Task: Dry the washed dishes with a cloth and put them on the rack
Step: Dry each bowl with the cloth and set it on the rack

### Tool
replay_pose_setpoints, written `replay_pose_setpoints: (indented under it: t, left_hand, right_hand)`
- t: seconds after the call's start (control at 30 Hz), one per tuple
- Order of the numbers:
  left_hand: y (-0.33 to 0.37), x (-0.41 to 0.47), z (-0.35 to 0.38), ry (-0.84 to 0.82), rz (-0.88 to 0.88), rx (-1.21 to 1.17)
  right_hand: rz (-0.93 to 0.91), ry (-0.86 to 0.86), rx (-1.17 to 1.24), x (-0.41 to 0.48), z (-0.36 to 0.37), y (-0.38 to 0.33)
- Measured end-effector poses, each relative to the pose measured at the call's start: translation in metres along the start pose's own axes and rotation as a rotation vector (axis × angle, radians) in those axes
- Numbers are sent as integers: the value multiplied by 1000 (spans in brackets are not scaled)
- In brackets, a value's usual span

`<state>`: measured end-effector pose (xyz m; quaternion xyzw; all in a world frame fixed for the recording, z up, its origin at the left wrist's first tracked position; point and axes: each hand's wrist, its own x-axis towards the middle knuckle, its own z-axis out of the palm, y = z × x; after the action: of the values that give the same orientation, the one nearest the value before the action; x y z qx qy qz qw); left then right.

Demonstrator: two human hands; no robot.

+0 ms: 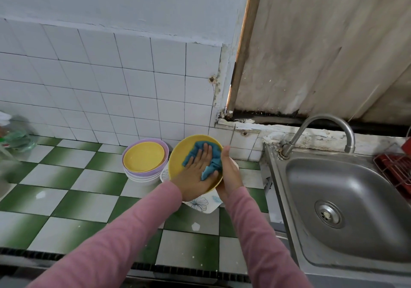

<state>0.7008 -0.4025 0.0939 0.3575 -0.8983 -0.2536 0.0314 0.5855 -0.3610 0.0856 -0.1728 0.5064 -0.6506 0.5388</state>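
Two long sleeves, same dusty-pink soft fabric, plain all over: left sleeve [124, 227] & right sleeve [255, 232] each cover the arm down to the wrist, ending close-fitting there. Fabric shows faint creases along the forearms. Left hand [196, 174] & right hand [230, 172] are bare beyond the sleeve ends.

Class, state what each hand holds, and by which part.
The right hand grips the round yellow plate by its right rim; the left hand presses a crumpled teal cloth flat against the plate's face.

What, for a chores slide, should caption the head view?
Left hand presses blue cloth into yellow plate held by right hand, beside sink.
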Motion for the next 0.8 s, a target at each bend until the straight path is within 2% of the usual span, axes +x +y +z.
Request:
replay_pose_setpoints:
  t: [0.07, 0.17, 0.4, 0.5, 0.57, 0.63, 0.67, 0.73, 0.8]
  left_hand:
    - [10, -8, -8, -100, 18, -149]
    - [17, -22, -17, -163, 13, -135]
    - [7, -26, -11, -13, 43, 176]
    - [-1, -23, -11, 35, 63, 192]
    - [-8, -21, -14, 96, 60, 122]
    - [-9, -18, -16, 207, 34, -119]
    - [-6, -19, -20, 263, -30, -326]
    - [3, -20, -30, 253, -253, -845]
    - [2, -15, -34, 250, -263, -1218]
  right_hand:
    - [29, 49, 27, 3, -1, -2]
    - [60, 109, 40, 7, -6, -3]
    - [110, 105, 42, 7, -10, -8]
    - [150, 92, 17, 8, -13, -9]
    - [177, 71, -1, 9, -15, -14]
    - [150, 61, -33, 8, -17, -21]
    - [142, 59, -40, 8, -18, -23]
    - [151, 72, -11, 12, -23, -19]
    - [215, 94, 61, 12, -24, -13]
